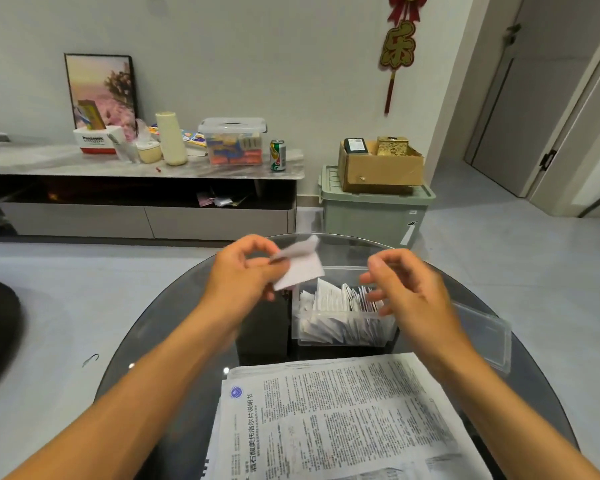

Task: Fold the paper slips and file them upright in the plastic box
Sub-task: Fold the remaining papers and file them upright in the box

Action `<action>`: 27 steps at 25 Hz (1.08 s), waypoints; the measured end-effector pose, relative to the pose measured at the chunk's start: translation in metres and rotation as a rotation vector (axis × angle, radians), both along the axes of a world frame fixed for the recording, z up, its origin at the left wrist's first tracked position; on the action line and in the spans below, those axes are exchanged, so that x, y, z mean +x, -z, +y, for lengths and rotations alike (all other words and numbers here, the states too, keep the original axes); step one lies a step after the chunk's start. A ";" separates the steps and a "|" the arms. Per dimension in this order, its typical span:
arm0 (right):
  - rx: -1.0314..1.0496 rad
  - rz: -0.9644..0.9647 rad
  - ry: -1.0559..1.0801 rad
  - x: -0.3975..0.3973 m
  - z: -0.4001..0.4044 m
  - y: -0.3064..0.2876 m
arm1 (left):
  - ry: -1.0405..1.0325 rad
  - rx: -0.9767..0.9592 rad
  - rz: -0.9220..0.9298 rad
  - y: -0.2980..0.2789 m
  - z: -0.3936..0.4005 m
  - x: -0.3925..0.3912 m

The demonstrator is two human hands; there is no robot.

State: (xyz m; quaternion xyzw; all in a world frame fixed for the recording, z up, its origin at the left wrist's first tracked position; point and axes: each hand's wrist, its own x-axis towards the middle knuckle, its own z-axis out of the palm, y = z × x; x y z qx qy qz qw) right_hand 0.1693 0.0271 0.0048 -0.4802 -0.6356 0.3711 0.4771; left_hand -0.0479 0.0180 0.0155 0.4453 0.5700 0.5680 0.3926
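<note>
My left hand (243,271) pinches a folded white paper slip (300,268) and holds it in the air, above and to the left of the clear plastic box (340,336). The box stands on the round dark glass table (174,341) and holds several folded slips (340,299) standing on edge. My right hand (402,285) hovers over the box's right end with its fingers loosely curled and nothing in them. A stack of unfolded printed paper sheets (340,420) lies on the table in front of me.
The box's clear lid (482,334) lies flat to the right of the box. Beyond the table stand a low cabinet (139,188) with clutter on top and a green storage bin (374,209) carrying a cardboard box (378,168).
</note>
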 end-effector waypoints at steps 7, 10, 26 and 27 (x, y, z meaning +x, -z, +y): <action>-0.301 0.294 -0.113 -0.001 -0.003 -0.013 | 0.179 0.010 -0.081 0.017 -0.007 0.055; -0.294 0.391 -0.022 0.002 0.001 -0.013 | 0.251 0.038 -0.102 0.016 -0.009 0.054; -0.267 0.272 0.342 0.035 0.040 -0.003 | 0.890 0.129 1.274 -0.001 0.064 0.072; -0.276 0.281 0.337 0.035 0.041 -0.002 | 0.906 0.132 1.306 0.003 0.068 0.073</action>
